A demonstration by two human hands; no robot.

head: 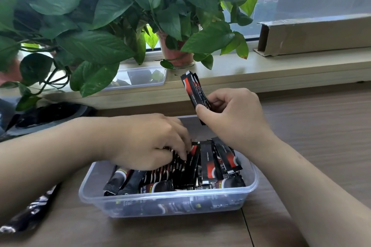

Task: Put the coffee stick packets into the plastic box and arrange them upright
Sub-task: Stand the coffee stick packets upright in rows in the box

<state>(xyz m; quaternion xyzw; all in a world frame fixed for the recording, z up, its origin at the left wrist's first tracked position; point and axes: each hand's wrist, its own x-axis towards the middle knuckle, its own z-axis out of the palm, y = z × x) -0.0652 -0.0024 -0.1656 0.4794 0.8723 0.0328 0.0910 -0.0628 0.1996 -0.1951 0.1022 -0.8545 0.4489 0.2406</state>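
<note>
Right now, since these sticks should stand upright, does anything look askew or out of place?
Yes. The packets in the box lean at mixed angles instead of standing, and those along the near wall lie flat. What looks like a stray packet lies outside on the table, at the lower left.

Your held packets (193, 89), jutting above your right fingers (216, 98), are black with a red band and pale print. The boxed packets (207, 166) under your left fingers (176, 146) match: black, red, white-trimmed, in a clear box (160, 199) on a brown wood-grain table (301, 122).
</note>
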